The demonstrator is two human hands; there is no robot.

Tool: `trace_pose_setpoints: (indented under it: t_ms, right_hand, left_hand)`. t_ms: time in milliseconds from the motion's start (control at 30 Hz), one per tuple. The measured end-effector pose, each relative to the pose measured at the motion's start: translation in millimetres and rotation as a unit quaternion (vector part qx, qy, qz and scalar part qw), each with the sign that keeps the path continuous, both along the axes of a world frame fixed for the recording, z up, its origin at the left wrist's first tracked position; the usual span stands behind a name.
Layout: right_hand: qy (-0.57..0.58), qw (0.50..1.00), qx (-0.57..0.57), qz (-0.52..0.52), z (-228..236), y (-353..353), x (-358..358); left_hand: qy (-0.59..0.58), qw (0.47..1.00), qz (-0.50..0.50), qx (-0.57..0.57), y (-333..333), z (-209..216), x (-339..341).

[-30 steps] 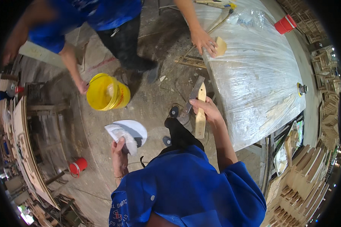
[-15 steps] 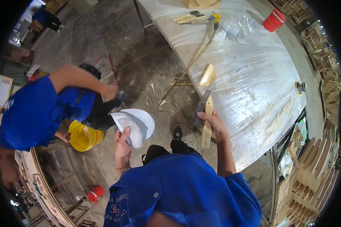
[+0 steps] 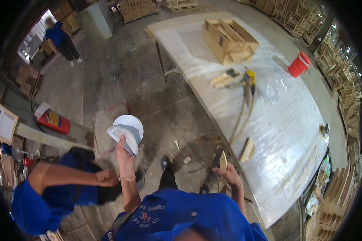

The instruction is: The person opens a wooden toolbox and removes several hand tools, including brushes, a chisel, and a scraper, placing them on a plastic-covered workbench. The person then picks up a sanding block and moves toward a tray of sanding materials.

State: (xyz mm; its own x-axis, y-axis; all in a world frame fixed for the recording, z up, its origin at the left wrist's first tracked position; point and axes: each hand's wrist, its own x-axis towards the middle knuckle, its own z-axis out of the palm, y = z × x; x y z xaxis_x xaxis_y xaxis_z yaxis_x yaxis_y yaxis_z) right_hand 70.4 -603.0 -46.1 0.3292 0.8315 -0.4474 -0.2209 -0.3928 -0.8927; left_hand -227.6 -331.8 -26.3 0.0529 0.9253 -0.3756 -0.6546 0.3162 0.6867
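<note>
My left hand (image 3: 125, 160) is closed on a round white disc (image 3: 128, 120), its thumb on top. A bent, pale flap with a grey band lies across the disc; its material is unclear. In my right hand (image 3: 230, 176), beside the table's near edge, is a wooden-backed brush (image 3: 223, 160) with a dark strip, apparently bristles, along its left side. The fingers wrap round the wood and hide its lower part. Just right of that hand, a small wooden block (image 3: 248, 150) lies on the plastic-covered table (image 3: 285, 116).
A wooden box (image 3: 229, 42), a yellow-tipped air hose (image 3: 250, 78), brushes (image 3: 225, 78) and a red bucket (image 3: 299, 64) are on the table. A co-worker in blue (image 3: 44, 201) bends close at my left. Behind them hangs a fire extinguisher (image 3: 54, 121).
My view has shifted, bringing the wooden box and extinguisher into sight. The co-worker now appears lower at the left, and the yellow bucket is out of sight. Both my hands keep their holds.
</note>
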Motion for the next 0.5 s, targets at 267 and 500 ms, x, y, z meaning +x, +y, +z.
trace_pose_setpoints:
  t_ms: [267,500]
  right_hand:
    - [-0.032,0.979,-0.105,-0.174,1.4,95.4,-14.0]
    - [-0.057,0.983,-0.096,-0.148,6.9,186.5,-11.7]
  left_hand:
    - [0.094,0.991,-0.049,-0.076,163.3,17.0,14.8]
    - [0.063,0.997,-0.003,-0.042,252.5,-12.1,-76.8]
